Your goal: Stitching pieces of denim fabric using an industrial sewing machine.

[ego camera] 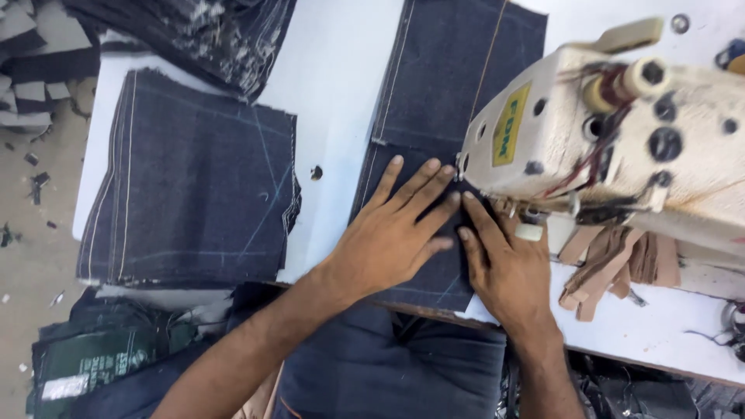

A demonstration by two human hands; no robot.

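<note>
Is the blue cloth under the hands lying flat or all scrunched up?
Flat. The denim piece lies spread on the white table, with the left hand and right hand pressing it down beside the sewing machine.

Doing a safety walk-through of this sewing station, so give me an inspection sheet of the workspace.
Surface: white table, small hole near the middle.
Job's things: dark denim piece lying flat, running under the cream sewing machine.
Clutter: stack of denim panels at left; tan strips hanging beside the machine.
Hands: left hand and right hand pressed flat on the denim by the needle area, fingers open.
Cables: reddish thread on the machine; cables nothing seen.
Surroundings: fabric scraps on the floor, bundles below the table.
</note>
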